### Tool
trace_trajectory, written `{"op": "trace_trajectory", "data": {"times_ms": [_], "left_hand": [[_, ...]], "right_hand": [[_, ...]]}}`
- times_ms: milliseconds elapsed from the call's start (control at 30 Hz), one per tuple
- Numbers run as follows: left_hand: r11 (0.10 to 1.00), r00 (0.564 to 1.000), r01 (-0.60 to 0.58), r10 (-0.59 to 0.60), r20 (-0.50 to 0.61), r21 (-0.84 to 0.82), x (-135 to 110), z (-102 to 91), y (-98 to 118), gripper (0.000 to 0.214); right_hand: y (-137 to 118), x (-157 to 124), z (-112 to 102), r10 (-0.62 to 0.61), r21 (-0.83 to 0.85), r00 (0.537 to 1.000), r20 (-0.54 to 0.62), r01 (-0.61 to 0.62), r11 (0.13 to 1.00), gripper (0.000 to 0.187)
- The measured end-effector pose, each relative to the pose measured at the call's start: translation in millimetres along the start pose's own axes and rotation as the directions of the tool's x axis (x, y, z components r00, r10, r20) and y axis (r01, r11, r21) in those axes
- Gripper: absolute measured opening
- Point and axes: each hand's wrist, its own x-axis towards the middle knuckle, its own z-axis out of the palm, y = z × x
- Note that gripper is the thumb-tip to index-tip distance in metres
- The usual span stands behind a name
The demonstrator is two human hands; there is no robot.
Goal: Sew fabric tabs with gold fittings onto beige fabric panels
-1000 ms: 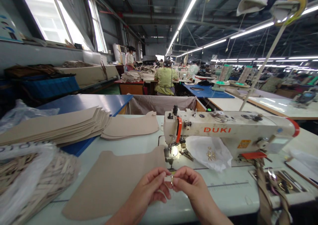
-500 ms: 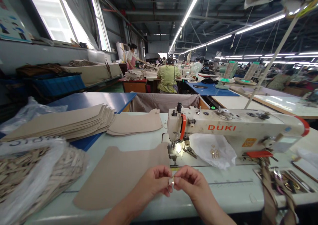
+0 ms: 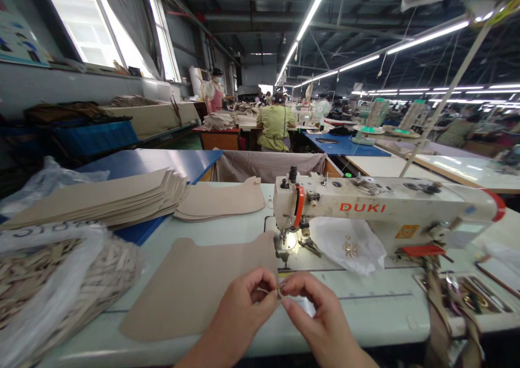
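My left hand [image 3: 247, 297] and my right hand [image 3: 314, 303] meet at their fingertips above the table's front, before the sewing machine [image 3: 390, 205]. Pinched in the left fingers is a thin pale strip [image 3: 264, 290]. Between both hands' fingertips is a small metal ring [image 3: 280, 290], partly hidden, gripped by my right thumb and forefinger. A flat beige panel [image 3: 195, 281] lies on the table beside and under my left forearm. Several small gold-coloured metal fittings [image 3: 350, 247] rest on a white plastic bag [image 3: 371, 254] under the machine's arm.
Stacked beige panels [image 3: 109, 197] lie at the back left, with more panels [image 3: 223, 200] by the machine. A clear bag of short fabric strips [image 3: 109, 276] stands at left. Thread snips [image 3: 311, 247] lie near the needle. Straps [image 3: 439, 308] hang by a tool tray [image 3: 483, 297] at right.
My fingertips have shifted slightly around the small metal piece, and the pale strip now shows in my left fingers. My right thumb has spread lower. A distant co-worker has turned.
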Motion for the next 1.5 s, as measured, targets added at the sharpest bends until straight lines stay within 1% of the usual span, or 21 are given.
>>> {"op": "trace_trajectory", "data": {"times_ms": [133,267,333,467,533,600,700,767,833,900,1033,1167,1233,1333,1433,1500], "left_hand": [[0.994,1.000,0.000,0.000,0.003,-0.105,1.5,-0.9,1.0,0.008],[0.983,0.999,0.029,-0.033,-0.018,-0.183,2.7,-1.0,7.3,0.012],[0.970,0.996,0.073,-0.081,-0.025,-0.231,3.2,-0.6,10.8,0.015],[0.929,0.982,0.175,-0.190,-0.014,-0.327,6.1,-1.5,12.2,0.021],[0.916,0.978,0.198,-0.210,0.004,-0.348,8.1,-3.0,10.0,0.024],[0.916,0.982,0.183,-0.190,0.017,-0.356,9.2,-4.3,7.2,0.026],[0.942,0.993,0.106,-0.115,-0.011,-0.318,8.2,-4.0,4.2,0.027],[0.972,0.997,0.036,-0.050,-0.057,-0.233,6.1,-2.3,3.3,0.021],[0.991,0.995,-0.033,0.020,-0.101,-0.132,3.5,-0.6,2.8,0.014],[0.995,0.990,-0.084,0.078,-0.122,-0.049,1.1,0.4,2.2,0.009],[0.992,0.982,-0.122,0.127,-0.144,0.042,-2.3,0.3,0.1,0.005],[0.987,0.977,-0.137,0.148,-0.151,0.081,-2.5,0.4,-2.5,0.005],[0.985,0.975,-0.147,0.160,-0.152,0.090,-1.8,0.8,-2.9,0.005],[0.983,0.973,-0.153,0.167,-0.157,0.100,-2.2,1.9,-3.1,0.005],[0.981,0.976,-0.148,0.166,-0.144,0.123,-4.9,1.7,-4.2,0.005],[0.983,0.985,-0.127,0.141,-0.099,0.131,-4.2,-1.1,-5.2,0.005]], "right_hand": [[-4.2,1.5,-2.5,-0.098,-0.051,0.994,-0.051,0.095,0.994,0.010],[-1.7,4.3,-1.1,-0.121,-0.070,0.988,-0.096,0.114,0.991,0.012],[2.1,4.8,0.8,-0.101,-0.045,0.989,-0.108,0.096,0.994,0.012],[10.5,4.8,4.5,-0.019,0.057,0.994,-0.108,0.025,0.998,0.010],[12.9,5.2,5.4,-0.011,0.064,0.993,-0.116,0.018,0.998,0.009],[13.4,5.8,5.9,-0.026,0.037,0.992,-0.124,0.030,0.999,0.009],[11.3,7.0,6.5,-0.038,-0.002,0.990,-0.136,0.038,0.999,0.009],[9.3,7.4,7.0,-0.014,0.003,0.988,-0.153,0.015,1.000,0.009],[8.1,7.7,7.4,0.027,0.041,0.988,-0.151,-0.021,0.999,0.008],[8.1,7.9,7.4,0.078,0.105,0.988,-0.135,-0.064,0.992,0.010],[10.0,8.7,5.6,0.181,0.228,0.977,-0.113,-0.152,0.962,0.015],[9.8,8.6,1.3,0.203,0.251,0.978,-0.049,-0.184,0.950,0.016],[8.9,8.5,-0.9,0.207,0.226,0.978,-0.028,-0.196,0.954,0.015],[5.6,8.7,-3.4,0.194,0.134,0.980,-0.038,-0.188,0.973,0.014],[-0.4,9.1,-5.0,0.126,-0.036,0.991,-0.034,-0.127,0.991,0.012],[-3.6,9.1,-6.1,0.074,-0.149,0.997,-0.005,-0.074,0.986,0.012]]}}
